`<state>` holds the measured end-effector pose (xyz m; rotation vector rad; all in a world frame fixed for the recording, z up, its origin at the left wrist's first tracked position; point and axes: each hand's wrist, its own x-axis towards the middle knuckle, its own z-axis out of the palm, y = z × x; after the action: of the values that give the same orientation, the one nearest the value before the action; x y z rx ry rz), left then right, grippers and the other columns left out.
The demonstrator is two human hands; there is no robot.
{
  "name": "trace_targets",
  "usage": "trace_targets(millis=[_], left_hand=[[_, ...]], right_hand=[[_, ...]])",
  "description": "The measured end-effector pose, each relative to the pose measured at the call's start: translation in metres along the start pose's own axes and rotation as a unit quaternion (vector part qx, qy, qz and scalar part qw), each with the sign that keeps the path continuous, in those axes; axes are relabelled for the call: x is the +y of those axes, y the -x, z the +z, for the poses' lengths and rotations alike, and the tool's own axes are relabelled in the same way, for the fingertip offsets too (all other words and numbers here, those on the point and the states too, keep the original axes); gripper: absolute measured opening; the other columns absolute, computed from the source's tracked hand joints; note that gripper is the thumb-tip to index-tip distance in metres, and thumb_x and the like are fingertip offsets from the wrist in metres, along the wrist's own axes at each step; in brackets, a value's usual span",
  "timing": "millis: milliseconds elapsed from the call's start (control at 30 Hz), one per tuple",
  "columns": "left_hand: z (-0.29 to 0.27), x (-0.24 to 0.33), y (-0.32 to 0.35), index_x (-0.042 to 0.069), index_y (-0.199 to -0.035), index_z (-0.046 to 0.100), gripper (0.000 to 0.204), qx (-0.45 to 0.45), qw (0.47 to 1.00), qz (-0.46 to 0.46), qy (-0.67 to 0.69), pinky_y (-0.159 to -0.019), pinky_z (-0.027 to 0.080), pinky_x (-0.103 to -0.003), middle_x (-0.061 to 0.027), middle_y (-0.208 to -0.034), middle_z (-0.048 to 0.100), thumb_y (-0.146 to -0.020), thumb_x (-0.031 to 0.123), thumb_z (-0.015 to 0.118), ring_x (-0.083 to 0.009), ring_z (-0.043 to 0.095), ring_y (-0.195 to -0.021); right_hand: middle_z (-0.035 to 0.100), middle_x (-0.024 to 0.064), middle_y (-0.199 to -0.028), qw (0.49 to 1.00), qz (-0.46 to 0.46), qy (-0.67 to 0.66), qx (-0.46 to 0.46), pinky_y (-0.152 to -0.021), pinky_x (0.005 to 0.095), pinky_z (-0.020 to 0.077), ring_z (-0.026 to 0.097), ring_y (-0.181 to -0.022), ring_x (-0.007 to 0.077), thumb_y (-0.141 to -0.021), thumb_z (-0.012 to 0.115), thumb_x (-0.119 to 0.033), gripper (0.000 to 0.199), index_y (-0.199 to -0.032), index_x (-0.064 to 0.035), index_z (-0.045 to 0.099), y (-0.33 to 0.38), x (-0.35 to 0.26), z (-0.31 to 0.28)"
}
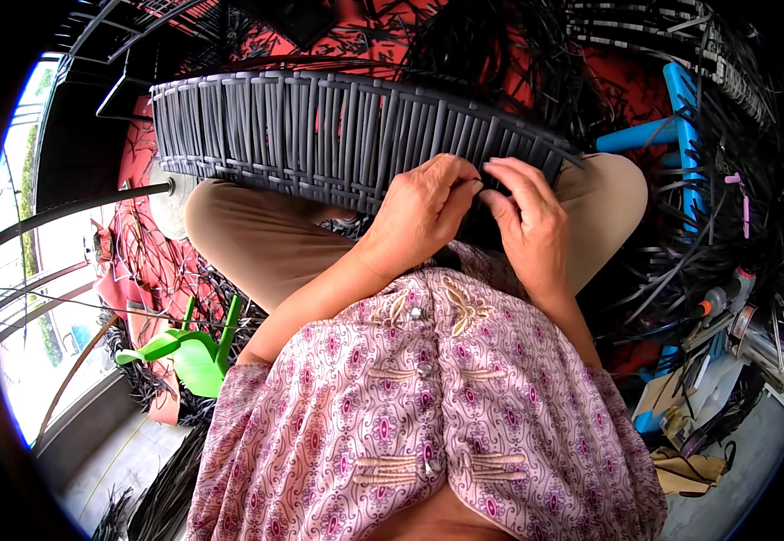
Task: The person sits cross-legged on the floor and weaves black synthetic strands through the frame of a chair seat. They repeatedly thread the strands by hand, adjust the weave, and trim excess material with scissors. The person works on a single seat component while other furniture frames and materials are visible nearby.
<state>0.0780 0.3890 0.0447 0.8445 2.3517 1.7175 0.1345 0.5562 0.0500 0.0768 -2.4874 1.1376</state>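
Observation:
Across my crossed legs lies a long, curved panel (302, 126) of dark grey wicker, its flat strips wrapped upright between bent rails. My left hand (423, 212) is at the panel's near edge, right of its middle, with thumb and forefinger pinched together. Facing it, my right hand (534, 216) has its fingers curled in, the tips close to those of the left. Something small and dark shows between the fingertips, possibly a strip end, but I cannot make it out. The dark space below the hands hides any loose ends there.
Loose black strips (581, 81) lie in heaps over the red floor covering. A blue plastic frame (680, 135) stands at the right, near a metal flask (770, 347). To the left are a bright green plastic object (198, 356) and a dark curved rod (85, 212).

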Motion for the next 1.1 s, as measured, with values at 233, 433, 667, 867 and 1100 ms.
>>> trace_targets(millis=[233, 433, 667, 867, 1100], left_hand=[[0.002, -0.018, -0.006, 0.001, -0.103, 0.062, 0.015, 0.055, 0.991, -0.122, -0.003, -0.060, 0.054, -0.031, -0.0101, -0.086, 0.066, -0.094, 0.012, 0.067, -0.0206, 0.066, -0.065], [0.008, -0.032, -0.011, 0.002, -0.103, 0.061, 0.023, 0.013, 0.959, -0.044, -0.281, -0.066, 0.055, -0.045, -0.0167, -0.091, 0.067, -0.088, 0.018, 0.070, -0.0368, 0.068, -0.077], [0.007, -0.036, -0.007, 0.003, -0.102, 0.061, 0.020, 0.036, 0.968, -0.069, -0.237, -0.065, 0.054, -0.045, -0.0174, -0.089, 0.068, -0.087, 0.013, 0.068, -0.0369, 0.068, -0.077], [0.009, -0.041, -0.002, 0.000, -0.101, 0.063, 0.019, 0.087, 0.980, -0.024, -0.175, -0.065, 0.056, -0.038, -0.0148, -0.088, 0.069, -0.085, 0.006, 0.072, -0.0290, 0.070, -0.074], [0.005, -0.037, -0.008, -0.004, -0.094, 0.065, 0.014, 0.046, 0.976, -0.208, 0.036, -0.060, 0.051, -0.026, -0.0082, -0.077, 0.069, -0.088, 0.006, 0.073, -0.0096, 0.066, -0.071]], right_hand=[[0.069, 0.0096, -0.084, 0.954, 0.194, -0.229, -0.026, -0.067, 0.0271, 0.0528, 0.066, -0.072, 0.0149, -0.095, 0.070, -0.010, 0.016, -0.102, 0.0043, 0.069, 0.003, 0.014, 0.017], [0.068, 0.0091, -0.080, 0.958, 0.220, -0.184, 0.010, -0.059, 0.0269, 0.0515, 0.063, -0.066, 0.0113, -0.096, 0.069, -0.009, 0.015, -0.102, 0.0043, 0.069, -0.001, 0.018, 0.037], [0.070, 0.0151, -0.079, 0.978, 0.187, -0.092, 0.026, -0.059, 0.0305, 0.0513, 0.065, -0.063, 0.0159, -0.091, 0.071, -0.006, 0.012, -0.098, 0.0038, 0.069, -0.005, 0.022, 0.050], [0.069, 0.0172, -0.076, 0.974, 0.207, -0.086, 0.041, -0.059, 0.0319, 0.0509, 0.066, -0.062, 0.0178, -0.089, 0.071, -0.006, 0.011, -0.095, 0.0035, 0.070, -0.008, 0.019, 0.050], [0.070, 0.0197, -0.079, 0.972, 0.225, -0.069, 0.022, -0.060, 0.0332, 0.0511, 0.068, -0.064, 0.0220, -0.089, 0.071, -0.007, 0.012, -0.095, 0.0038, 0.070, -0.009, 0.021, 0.050]])
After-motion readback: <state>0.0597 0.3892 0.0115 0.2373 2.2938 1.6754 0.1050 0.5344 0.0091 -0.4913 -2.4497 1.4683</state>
